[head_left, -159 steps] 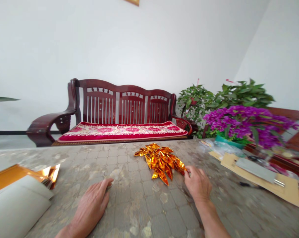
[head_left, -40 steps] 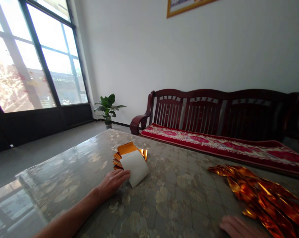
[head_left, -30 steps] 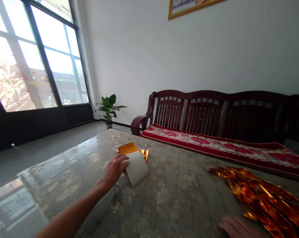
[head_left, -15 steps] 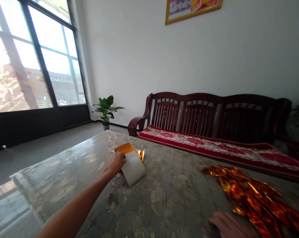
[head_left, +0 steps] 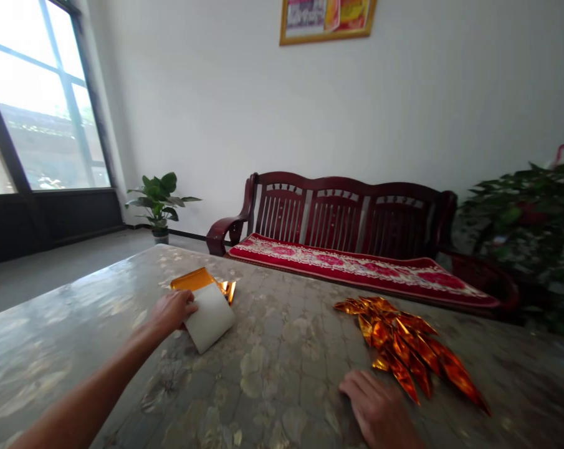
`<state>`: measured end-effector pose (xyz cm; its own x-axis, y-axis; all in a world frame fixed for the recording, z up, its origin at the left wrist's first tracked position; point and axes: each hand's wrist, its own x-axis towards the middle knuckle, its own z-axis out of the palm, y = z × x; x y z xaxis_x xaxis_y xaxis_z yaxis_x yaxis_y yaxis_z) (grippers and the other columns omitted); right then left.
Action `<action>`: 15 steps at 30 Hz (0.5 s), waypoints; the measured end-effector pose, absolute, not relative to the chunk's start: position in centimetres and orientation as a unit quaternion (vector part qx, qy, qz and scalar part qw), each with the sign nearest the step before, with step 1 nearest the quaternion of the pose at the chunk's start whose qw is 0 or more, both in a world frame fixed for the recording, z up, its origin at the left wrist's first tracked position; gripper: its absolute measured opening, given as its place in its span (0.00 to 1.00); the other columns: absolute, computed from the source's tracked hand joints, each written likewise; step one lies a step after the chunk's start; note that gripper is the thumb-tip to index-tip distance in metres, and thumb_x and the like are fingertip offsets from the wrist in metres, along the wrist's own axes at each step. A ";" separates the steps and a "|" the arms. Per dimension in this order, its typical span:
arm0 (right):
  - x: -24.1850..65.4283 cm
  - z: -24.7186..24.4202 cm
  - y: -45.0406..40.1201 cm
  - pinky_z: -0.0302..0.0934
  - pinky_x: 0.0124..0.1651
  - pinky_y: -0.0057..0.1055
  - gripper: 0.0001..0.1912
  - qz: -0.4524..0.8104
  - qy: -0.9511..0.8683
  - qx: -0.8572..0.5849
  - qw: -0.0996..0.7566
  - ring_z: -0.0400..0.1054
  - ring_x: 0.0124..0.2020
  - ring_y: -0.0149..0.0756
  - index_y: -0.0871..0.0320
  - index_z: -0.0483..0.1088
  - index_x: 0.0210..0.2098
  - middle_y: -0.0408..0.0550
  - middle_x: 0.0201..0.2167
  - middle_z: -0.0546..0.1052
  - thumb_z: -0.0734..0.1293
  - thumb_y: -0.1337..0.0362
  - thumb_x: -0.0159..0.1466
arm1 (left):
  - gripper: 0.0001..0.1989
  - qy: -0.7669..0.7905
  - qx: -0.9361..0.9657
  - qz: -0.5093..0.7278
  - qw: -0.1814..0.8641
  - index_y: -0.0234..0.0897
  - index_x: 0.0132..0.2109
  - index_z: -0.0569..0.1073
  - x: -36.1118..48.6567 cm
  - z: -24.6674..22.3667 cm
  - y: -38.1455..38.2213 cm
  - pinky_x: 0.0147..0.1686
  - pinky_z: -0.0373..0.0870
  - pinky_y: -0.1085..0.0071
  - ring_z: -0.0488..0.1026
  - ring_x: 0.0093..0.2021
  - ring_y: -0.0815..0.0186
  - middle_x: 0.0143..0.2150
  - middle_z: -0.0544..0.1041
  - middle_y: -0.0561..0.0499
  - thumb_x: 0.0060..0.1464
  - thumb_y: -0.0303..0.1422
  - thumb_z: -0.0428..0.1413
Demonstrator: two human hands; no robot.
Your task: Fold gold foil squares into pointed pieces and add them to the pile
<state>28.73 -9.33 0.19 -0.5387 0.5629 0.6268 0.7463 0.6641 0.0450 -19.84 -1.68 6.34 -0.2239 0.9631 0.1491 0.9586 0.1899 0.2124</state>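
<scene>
A sheet of foil paper with a plain white back (head_left: 210, 318) stands tilted over the table, curling to the right. My left hand (head_left: 174, 312) is closed on its left edge, thumb and fingers pinching it. More orange-gold foil sheets (head_left: 195, 279) lie just behind it, flat on the table. My right hand (head_left: 375, 405) rests palm down on the table at the lower right, fingers together and curled, with nothing showing in them. Beyond it lies a heap of shiny orange-gold folded foil pieces (head_left: 403, 343), pointed at their ends and apart from the hand.
A patterned cover lies over the table (head_left: 272, 374). Behind it stands a dark red wooden bench (head_left: 338, 218) with a red floral runner (head_left: 328, 257). Potted plants stand at the left (head_left: 159, 202) and right (head_left: 520, 218). A framed picture (head_left: 328, 19) hangs on the wall.
The view has turned to the right, so everything sits further left. More of my right hand shows. My left hand keeps its hold on the foil sheet.
</scene>
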 end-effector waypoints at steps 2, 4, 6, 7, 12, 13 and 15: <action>28.7 0.3 -9.3 0.56 0.39 0.29 0.18 -0.155 -0.863 -0.378 0.297 0.69 0.34 0.36 0.52 0.68 0.34 0.42 0.31 0.74 0.56 0.80 0.57 | 0.08 0.770 0.625 0.132 0.005 0.37 0.40 0.77 -19.8 6.3 -1.8 0.42 0.69 0.65 0.76 0.47 0.52 0.44 0.79 0.43 0.56 0.34 0.56; 28.6 0.6 -9.4 0.57 0.40 0.29 0.18 -0.157 -0.863 -0.373 0.303 0.69 0.34 0.36 0.52 0.68 0.34 0.42 0.31 0.75 0.56 0.80 0.57 | 0.08 0.774 0.619 0.131 -0.002 0.36 0.41 0.77 -19.6 6.3 -1.9 0.41 0.69 0.65 0.76 0.47 0.52 0.45 0.78 0.42 0.56 0.33 0.55; 28.6 0.9 -9.4 0.57 0.40 0.29 0.18 -0.161 -0.863 -0.364 0.311 0.70 0.34 0.36 0.52 0.68 0.34 0.42 0.31 0.75 0.56 0.79 0.57 | 0.08 0.782 0.611 0.127 -0.008 0.36 0.40 0.77 -19.3 6.3 -1.9 0.39 0.69 0.65 0.76 0.46 0.51 0.45 0.78 0.41 0.56 0.32 0.54; 28.6 1.0 -9.4 0.57 0.40 0.29 0.18 -0.164 -0.864 -0.358 0.314 0.70 0.34 0.35 0.52 0.69 0.34 0.41 0.31 0.75 0.56 0.79 0.57 | 0.08 0.784 0.608 0.124 -0.010 0.36 0.39 0.77 -19.1 6.2 -1.8 0.39 0.68 0.65 0.76 0.46 0.51 0.44 0.78 0.40 0.57 0.31 0.53; 28.8 1.3 -9.2 0.58 0.44 0.28 0.19 -0.203 -0.865 -0.323 0.327 0.72 0.34 0.34 0.52 0.69 0.37 0.41 0.33 0.77 0.56 0.78 0.56 | 0.13 0.786 0.608 0.109 -0.024 0.32 0.38 0.78 -18.2 6.1 -1.9 0.38 0.67 0.64 0.76 0.44 0.50 0.42 0.78 0.37 0.60 0.28 0.47; 28.8 1.3 -9.1 0.59 0.44 0.28 0.19 -0.208 -0.865 -0.318 0.328 0.72 0.35 0.34 0.52 0.69 0.37 0.41 0.33 0.78 0.56 0.78 0.56 | 0.14 0.785 0.610 0.107 -0.026 0.31 0.38 0.78 -18.2 6.1 -2.0 0.38 0.67 0.63 0.76 0.44 0.50 0.42 0.78 0.36 0.60 0.28 0.47; 28.8 1.4 -9.0 0.59 0.44 0.27 0.19 -0.216 -0.866 -0.310 0.328 0.73 0.35 0.33 0.52 0.69 0.37 0.41 0.33 0.78 0.55 0.78 0.57 | 0.13 0.777 0.620 0.106 -0.026 0.31 0.39 0.78 -18.3 6.4 -2.1 0.40 0.66 0.64 0.76 0.45 0.51 0.43 0.77 0.36 0.61 0.29 0.48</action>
<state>28.83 -9.00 1.36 -0.5927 0.3949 0.7020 0.6783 0.7146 0.1707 -18.32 -2.09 6.36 -0.2309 0.9577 0.1719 0.9687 0.2098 0.1323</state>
